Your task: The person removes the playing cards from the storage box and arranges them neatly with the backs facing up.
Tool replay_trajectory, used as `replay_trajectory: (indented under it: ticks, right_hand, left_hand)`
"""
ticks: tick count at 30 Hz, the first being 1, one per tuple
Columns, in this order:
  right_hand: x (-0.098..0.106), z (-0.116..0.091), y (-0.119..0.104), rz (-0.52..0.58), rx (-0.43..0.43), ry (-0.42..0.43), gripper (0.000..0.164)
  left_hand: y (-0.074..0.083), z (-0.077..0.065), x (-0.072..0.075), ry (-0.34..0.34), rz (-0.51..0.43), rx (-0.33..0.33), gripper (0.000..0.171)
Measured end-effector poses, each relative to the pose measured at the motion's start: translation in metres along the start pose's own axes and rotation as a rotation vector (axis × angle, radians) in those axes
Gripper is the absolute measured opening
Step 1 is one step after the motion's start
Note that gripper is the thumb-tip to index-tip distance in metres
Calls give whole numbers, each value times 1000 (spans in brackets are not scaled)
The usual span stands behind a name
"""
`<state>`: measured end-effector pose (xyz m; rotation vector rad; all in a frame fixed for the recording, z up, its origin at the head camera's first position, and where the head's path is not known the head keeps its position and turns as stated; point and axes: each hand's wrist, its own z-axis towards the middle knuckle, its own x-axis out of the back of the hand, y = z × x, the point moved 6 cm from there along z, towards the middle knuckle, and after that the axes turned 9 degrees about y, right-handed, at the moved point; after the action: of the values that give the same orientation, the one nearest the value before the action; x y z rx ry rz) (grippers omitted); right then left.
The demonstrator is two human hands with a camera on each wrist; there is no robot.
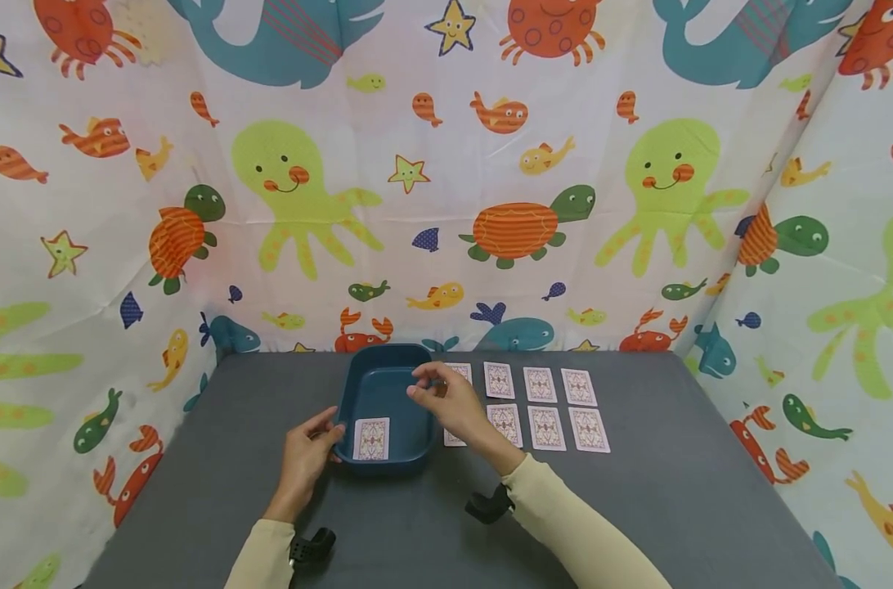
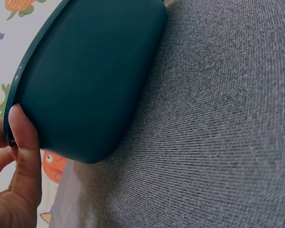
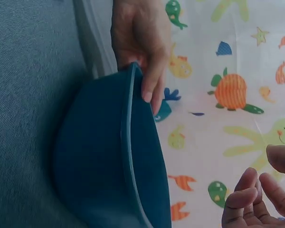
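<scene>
A big white cloth [image 1: 446, 303] with sea animals on it hangs at the back and down both sides. In front of it is the gray surface [image 1: 675, 507]. Two cream sleeves [image 1: 579, 523] reach in from the bottom. A dark blue tub [image 1: 383, 468] sits on the surface, near the back and a bit left of the middle.

The left hand [image 1: 302, 458] is at the tub's front left corner. Its fingers pinch the rim, with the thumb on the outside wall and other fingers over on the inside. The right hand [image 1: 454, 402] is up above the tub's right edge. Its fingers are loosely bent and let go, with nothing in them. Each wrist wears a small black gadget [image 1: 488, 505].

One patterned playing card [image 1: 371, 440] shows inside the tub, at the front left; I can't tell if more are under it. Eight more cards [image 1: 547, 428] lie on the surface to the right of the tub, in two rows of four. The right hand and arm hide parts of some.
</scene>
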<state>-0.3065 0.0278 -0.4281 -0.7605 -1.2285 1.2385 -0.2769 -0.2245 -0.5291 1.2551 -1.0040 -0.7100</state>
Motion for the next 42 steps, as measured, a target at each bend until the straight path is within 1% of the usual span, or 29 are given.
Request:
replay_trajectory:
  ticks: [1, 6, 13, 23, 27, 30, 34, 38, 42]
  right_hand:
    - [-5, 2, 4, 0, 3, 2, 28]
    - [-24, 2, 5, -5, 12, -12, 25]
    - [-46, 7, 10, -94, -15, -32, 24]
    - [-62, 25, 17, -160, -35, -25, 30]
    - [-68, 30, 22, -174, -53, -45, 33]
    - [-72, 33, 26, -179, -71, -76, 37]
    - [-77, 37, 32, -189, -93, -107, 38]
    - [-81, 40, 39, -214, -119, -111, 37]
    - [-86, 40, 46, -253, -158, -123, 40]
  left_hand:
    - [-1, 0, 0, 2, 0, 0, 43]
    - [-5, -3, 1, 3, 3, 15, 43]
    - [-9, -5, 3, 6, 3, 34, 43]
    - [-3, -1, 4, 5, -1, 30, 43]
    - [-3, 0, 4, 0, 5, 28, 44]
    - [-3, 2, 3, -1, 5, 22, 44]
    - [0, 3, 1, -2, -1, 11, 44]
    - [1, 3, -1, -6, -11, 20, 44]
    - [0, 3, 0, -7, -16, 32, 43]
